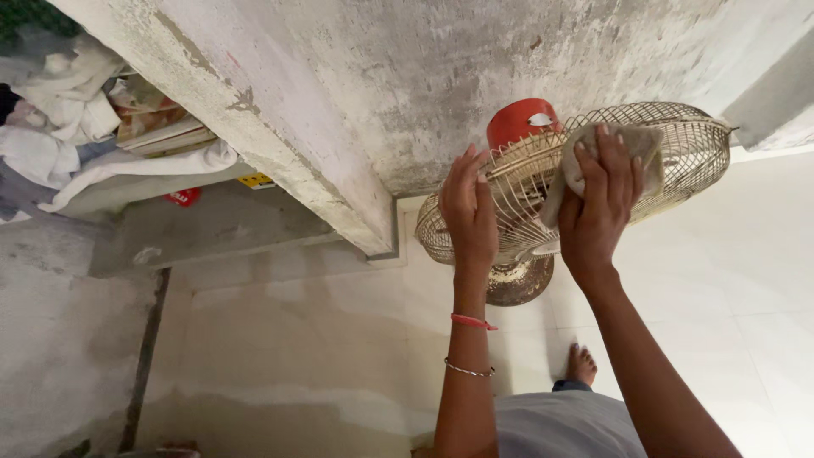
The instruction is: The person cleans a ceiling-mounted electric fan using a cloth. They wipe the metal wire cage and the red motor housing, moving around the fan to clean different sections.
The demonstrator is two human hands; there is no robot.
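Observation:
A pedestal fan stands on the pale floor with its wire grille point(678, 153) facing up toward me and a red motor housing point(519, 120) behind it. My left hand point(468, 210) lies flat against the left part of the grille, fingers together, holding it steady. My right hand point(600, 197) presses a greyish cloth point(638, 146) onto the middle of the grille. The fan's round rusty base point(519, 282) shows below the grille.
A rough concrete pillar point(280, 144) rises just left of the fan. A shelf at the upper left holds piled white clothes point(59, 110) and folded fabric. My bare foot point(582, 365) rests on the tiled floor beneath the fan.

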